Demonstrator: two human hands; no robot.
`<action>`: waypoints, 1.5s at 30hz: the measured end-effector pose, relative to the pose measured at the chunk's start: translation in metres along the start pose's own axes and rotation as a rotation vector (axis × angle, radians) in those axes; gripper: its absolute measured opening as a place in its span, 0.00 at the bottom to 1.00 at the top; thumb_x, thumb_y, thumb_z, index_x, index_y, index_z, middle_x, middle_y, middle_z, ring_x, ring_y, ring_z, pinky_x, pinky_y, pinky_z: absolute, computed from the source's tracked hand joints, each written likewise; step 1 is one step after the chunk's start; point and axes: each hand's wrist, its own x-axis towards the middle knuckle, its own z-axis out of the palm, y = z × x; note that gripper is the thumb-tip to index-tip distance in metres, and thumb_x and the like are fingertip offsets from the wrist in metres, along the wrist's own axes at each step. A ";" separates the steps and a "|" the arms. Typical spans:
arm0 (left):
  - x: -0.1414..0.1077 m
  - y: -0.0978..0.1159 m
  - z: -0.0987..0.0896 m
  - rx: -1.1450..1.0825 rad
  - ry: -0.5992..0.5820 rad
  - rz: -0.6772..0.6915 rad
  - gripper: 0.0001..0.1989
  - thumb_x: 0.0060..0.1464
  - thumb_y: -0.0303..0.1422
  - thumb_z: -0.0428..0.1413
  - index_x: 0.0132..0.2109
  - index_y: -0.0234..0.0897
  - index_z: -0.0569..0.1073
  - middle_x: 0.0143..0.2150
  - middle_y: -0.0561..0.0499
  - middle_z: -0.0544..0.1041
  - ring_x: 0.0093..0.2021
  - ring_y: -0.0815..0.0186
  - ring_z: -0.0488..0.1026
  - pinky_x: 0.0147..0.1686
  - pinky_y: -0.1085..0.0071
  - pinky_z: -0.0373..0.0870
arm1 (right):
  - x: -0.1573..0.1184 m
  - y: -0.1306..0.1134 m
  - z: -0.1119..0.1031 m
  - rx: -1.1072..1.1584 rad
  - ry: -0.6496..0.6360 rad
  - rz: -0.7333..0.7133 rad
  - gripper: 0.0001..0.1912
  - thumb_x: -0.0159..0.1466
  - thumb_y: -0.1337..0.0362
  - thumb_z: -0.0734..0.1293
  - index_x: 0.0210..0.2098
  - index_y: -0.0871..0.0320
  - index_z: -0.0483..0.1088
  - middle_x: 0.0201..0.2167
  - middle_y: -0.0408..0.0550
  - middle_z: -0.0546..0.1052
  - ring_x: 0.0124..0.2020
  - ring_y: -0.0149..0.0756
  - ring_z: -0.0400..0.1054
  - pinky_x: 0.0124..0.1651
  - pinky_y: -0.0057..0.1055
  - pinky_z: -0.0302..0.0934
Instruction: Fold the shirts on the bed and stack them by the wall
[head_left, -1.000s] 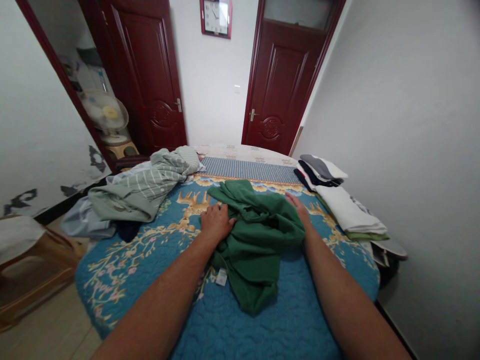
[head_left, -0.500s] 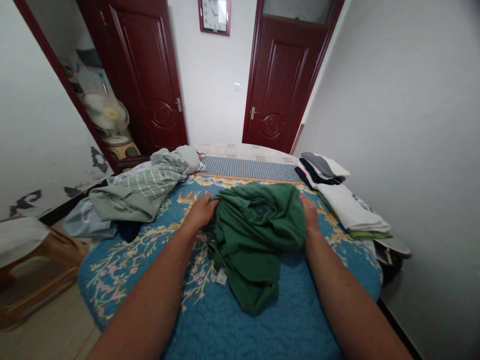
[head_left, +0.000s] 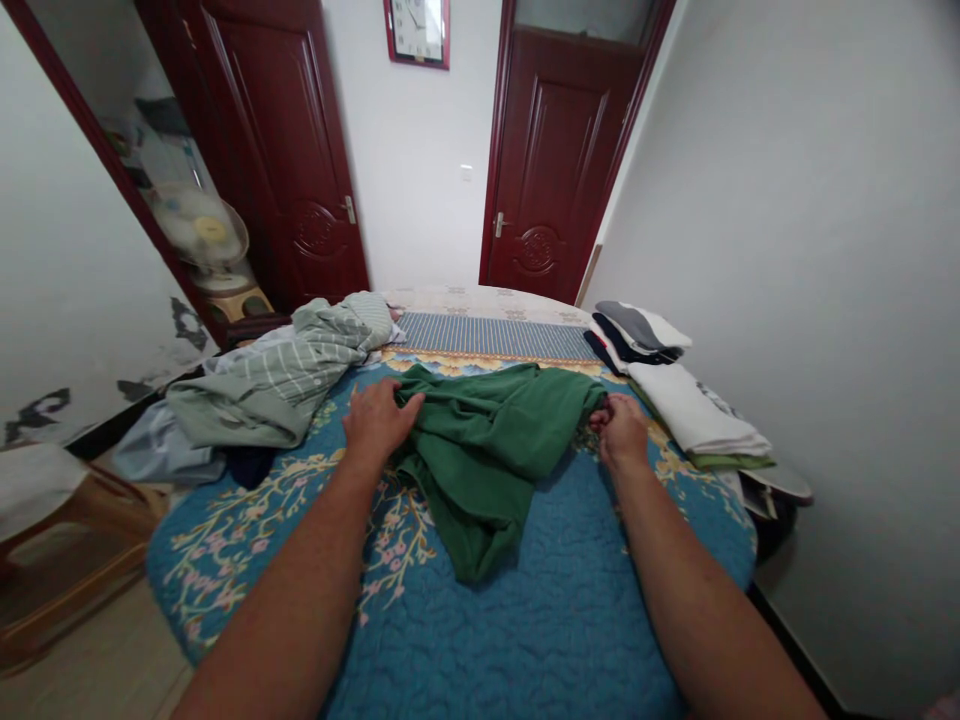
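Observation:
A crumpled green shirt (head_left: 487, 430) lies on the blue floral cover, its lower part trailing towards me in a narrow fold. At its left end is my left hand (head_left: 379, 420), with thumb and fingers apart; the thumb rests by the cloth and the fingertips are partly hidden. My right hand (head_left: 624, 428) is closed in a pinch on the shirt's right corner, drawing that edge out sideways. The top edge runs roughly straight between both hands.
A heap of loose clothes (head_left: 277, 375), with a pale green striped piece on top, lies at the left. Folded clothes (head_left: 690, 405) are stacked along the right edge by the wall. A stool (head_left: 75, 540) stands on the floor at left. The blue cover (head_left: 570, 620) spans the surface.
The shirt has gone from bunched to flatter and wider, its collar opening and white tag no longer showing. My left hand has moved left and loosened its fingers; my right now pinches the corner.

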 end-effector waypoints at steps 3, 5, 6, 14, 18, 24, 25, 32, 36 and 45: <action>-0.012 0.012 0.003 0.155 -0.146 0.083 0.31 0.59 0.58 0.61 0.60 0.44 0.80 0.64 0.33 0.77 0.67 0.32 0.67 0.65 0.24 0.57 | -0.001 -0.003 -0.006 -0.151 -0.044 -0.010 0.23 0.59 0.46 0.70 0.47 0.52 0.71 0.26 0.34 0.73 0.19 0.31 0.67 0.21 0.27 0.60; -0.020 0.019 0.004 0.207 -0.114 0.175 0.27 0.60 0.56 0.62 0.59 0.46 0.81 0.65 0.34 0.76 0.71 0.32 0.63 0.69 0.21 0.45 | -0.005 -0.003 -0.006 -0.369 -0.128 -0.117 0.28 0.58 0.46 0.73 0.54 0.53 0.74 0.31 0.39 0.78 0.27 0.36 0.73 0.32 0.32 0.70; -0.023 0.023 0.005 0.213 -0.088 0.235 0.25 0.61 0.54 0.62 0.58 0.47 0.82 0.66 0.36 0.76 0.72 0.34 0.61 0.70 0.22 0.41 | -0.007 -0.003 -0.006 -0.475 -0.180 -0.195 0.29 0.57 0.48 0.74 0.55 0.52 0.75 0.35 0.42 0.81 0.33 0.39 0.76 0.40 0.36 0.73; -0.045 0.049 0.010 0.204 -0.358 0.588 0.21 0.61 0.45 0.65 0.59 0.49 0.81 0.57 0.42 0.80 0.62 0.46 0.73 0.68 0.43 0.59 | 0.014 -0.008 -0.022 -0.601 0.093 -0.455 0.24 0.60 0.58 0.64 0.50 0.57 0.82 0.46 0.52 0.84 0.49 0.49 0.75 0.62 0.49 0.66; -0.042 0.051 0.010 0.190 -0.343 0.646 0.11 0.67 0.36 0.57 0.50 0.44 0.83 0.49 0.42 0.81 0.55 0.50 0.76 0.60 0.50 0.66 | 0.030 -0.002 -0.036 -0.647 0.173 -0.368 0.25 0.57 0.60 0.63 0.49 0.59 0.82 0.43 0.54 0.81 0.47 0.50 0.73 0.60 0.50 0.66; -0.045 0.061 0.003 -0.142 -0.323 0.819 0.12 0.69 0.36 0.54 0.47 0.43 0.83 0.44 0.45 0.81 0.49 0.57 0.77 0.52 0.59 0.70 | 0.011 0.004 -0.028 -1.072 0.152 -0.590 0.25 0.58 0.61 0.66 0.53 0.62 0.78 0.51 0.65 0.73 0.55 0.60 0.66 0.63 0.59 0.60; -0.048 0.064 0.001 -0.199 -0.329 0.826 0.12 0.69 0.37 0.54 0.46 0.43 0.83 0.43 0.46 0.80 0.48 0.57 0.77 0.51 0.60 0.71 | 0.006 0.000 -0.025 -1.116 0.152 -0.648 0.25 0.59 0.61 0.67 0.54 0.61 0.77 0.53 0.66 0.72 0.57 0.61 0.65 0.63 0.60 0.60; -0.090 0.094 0.001 -0.605 -0.843 0.990 0.13 0.69 0.40 0.57 0.39 0.40 0.81 0.36 0.50 0.80 0.38 0.65 0.76 0.41 0.70 0.71 | -0.011 -0.019 -0.013 -1.133 -0.103 -0.919 0.32 0.60 0.68 0.66 0.65 0.58 0.73 0.71 0.65 0.63 0.71 0.62 0.56 0.73 0.63 0.52; -0.104 0.103 0.012 -0.680 -0.884 0.969 0.15 0.69 0.42 0.57 0.38 0.39 0.82 0.36 0.50 0.80 0.38 0.65 0.77 0.42 0.70 0.72 | -0.016 -0.005 -0.008 -1.090 -0.704 -0.874 0.31 0.55 0.73 0.65 0.55 0.52 0.81 0.71 0.54 0.68 0.74 0.55 0.57 0.77 0.59 0.50; -0.067 0.079 0.000 -0.613 -0.743 0.678 0.19 0.70 0.45 0.55 0.59 0.43 0.81 0.56 0.48 0.85 0.55 0.59 0.81 0.56 0.65 0.75 | 0.012 -0.009 -0.016 -0.569 0.079 -0.418 0.18 0.55 0.64 0.64 0.42 0.55 0.79 0.41 0.51 0.82 0.47 0.48 0.75 0.62 0.54 0.69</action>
